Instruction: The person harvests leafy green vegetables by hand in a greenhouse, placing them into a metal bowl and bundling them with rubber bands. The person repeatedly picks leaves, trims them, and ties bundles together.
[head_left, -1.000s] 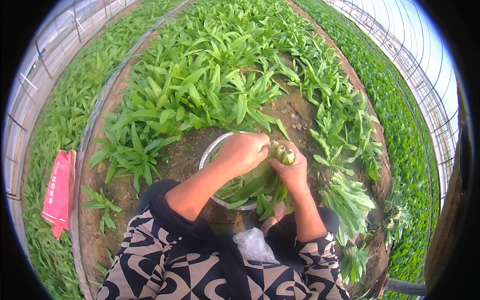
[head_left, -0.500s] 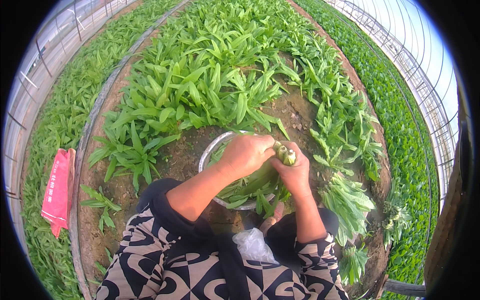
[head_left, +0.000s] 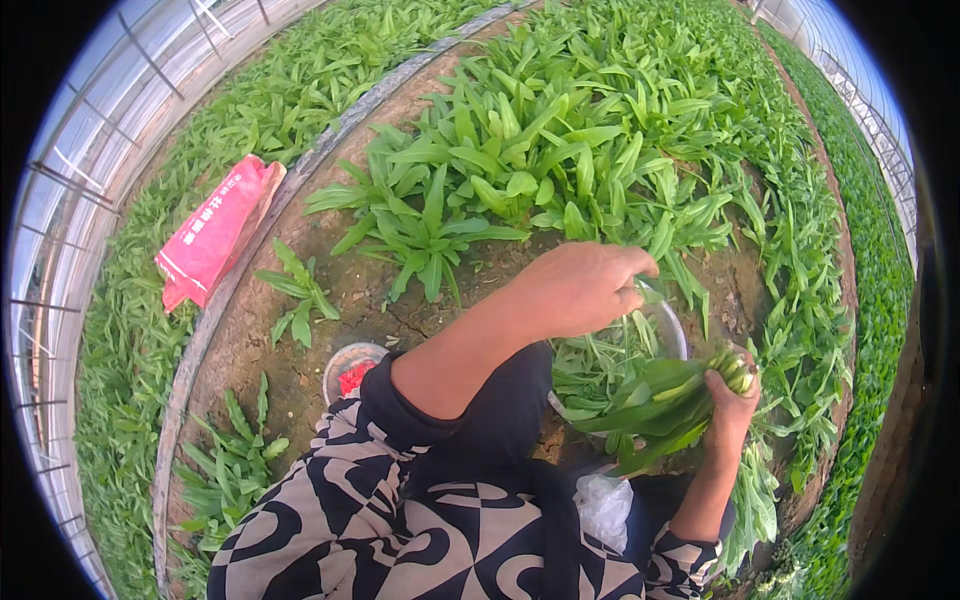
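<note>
- Left hand [head_left: 592,290] and right hand [head_left: 732,402] are now being held well apart, whereas half a second ago they were being brought together at the stem ends; the bunch of greens [head_left: 660,405] is being tipped so that its leaves are pointing left, and the whole view is being turned, with the pink packet [head_left: 212,235] now being shown higher up.
- By the right hand, the bunch is being firmly gripped around its stems, over the right side of the round basin [head_left: 678,332].
- Left fingers are being kept bent above the basin's far side; whether a scrap of leaf is being pinched cannot be told.
- As far along as can be judged, one thick bunch is being kept gathered, while loose leaves [head_left: 588,365] are being held in the basin and many rooted plants [head_left: 570,150] are being left standing in the bed; pale cut-looking greens [head_left: 755,505] are being partly hidden beside the right forearm.
- Long, smooth, pointed blades are being shown by the bunch, with pale, rounded stem ends packed closely together.
- Dry, cracked brown soil [head_left: 375,305] is being exposed between plants; a crumpled, translucent plastic bag [head_left: 603,510] is being seen near the lap.
</note>
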